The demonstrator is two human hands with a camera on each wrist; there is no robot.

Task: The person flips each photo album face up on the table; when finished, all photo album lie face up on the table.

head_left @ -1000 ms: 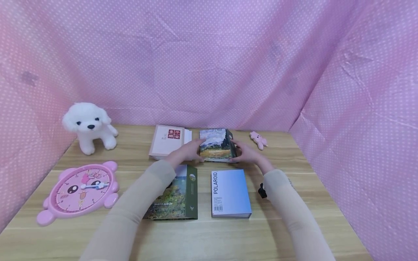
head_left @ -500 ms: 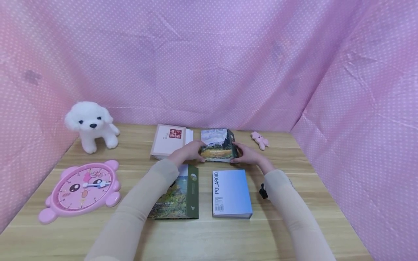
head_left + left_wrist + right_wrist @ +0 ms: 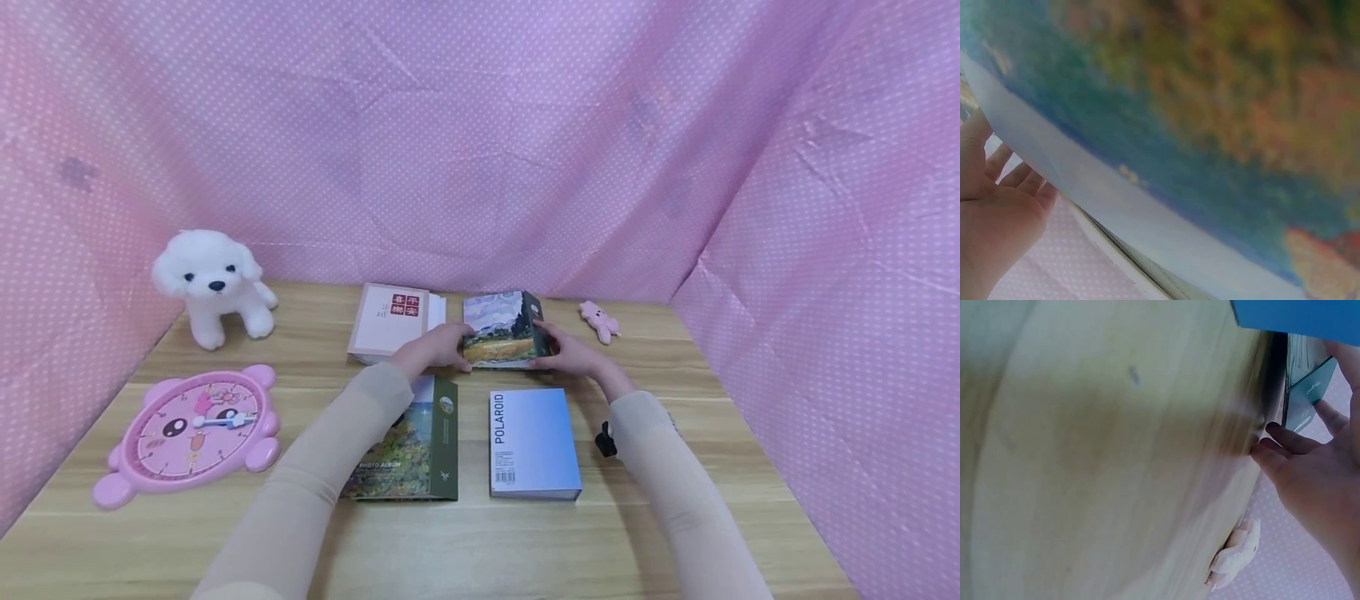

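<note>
At the back of the table, a small photo album (image 3: 493, 332) with a painted landscape cover and dark spine lies between my two hands. The left hand (image 3: 441, 345) grips its left edge, thumb near the front corner. On the spine side, the right hand (image 3: 570, 353) holds it with thumb in front and fingers behind; the right wrist view shows fingertips touching the spine (image 3: 1310, 394). Under my left forearm is a larger green-spined photo album (image 3: 405, 442), partly hidden. Its cover (image 3: 1210, 94) fills most of the left wrist view, hiding the left fingertips.
A blue Polaroid album (image 3: 536, 442) lies in front of the right hand. A cream album with red characters (image 3: 386, 325) sits left of the held one. Further left are a white plush dog (image 3: 217, 287) and pink toy clock (image 3: 195, 429). A small pink plush (image 3: 600, 322) lies right.
Both hands stay at the sides of the small photo album. Its spine side looks slightly higher than before. The whole head view has shifted a little; the other things keep their places.
</note>
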